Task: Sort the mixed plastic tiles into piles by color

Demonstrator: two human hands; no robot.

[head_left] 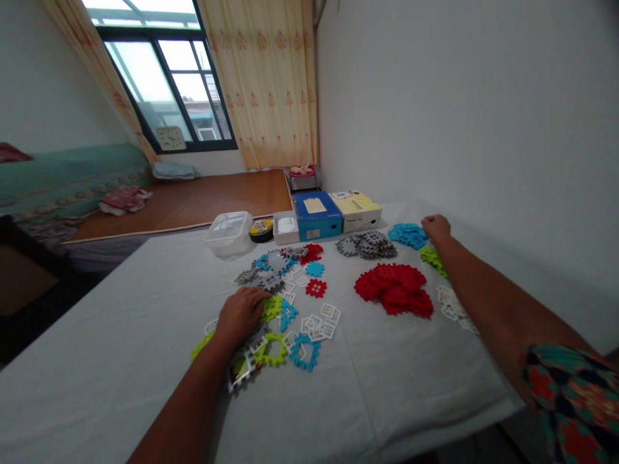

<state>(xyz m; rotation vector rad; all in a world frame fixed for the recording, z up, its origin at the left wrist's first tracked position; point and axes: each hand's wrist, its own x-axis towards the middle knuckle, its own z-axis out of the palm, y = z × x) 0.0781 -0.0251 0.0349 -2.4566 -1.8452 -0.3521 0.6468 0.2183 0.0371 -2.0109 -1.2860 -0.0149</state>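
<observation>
1. Apparently the green piece [271,308] lies among the mixed pieces [265,278], at the fingertips of the left hand [242,314]; whether those fingers pinch it or merely rest there cannot be told.
2. Its toothed edge could hook a neighbour, so lift one piece at a time, straight up.
3. White frames [316,327] overlap nearby; they look thin, so slide them apart rather than tug.
4. The right hand [436,227] is just beside the blue pile [407,235], fingers curled; any grip is hidden. Gentle movement there should keep the pile from spreading.
5. Keep the right forearm [483,277] clear of the green pile [432,260].
</observation>
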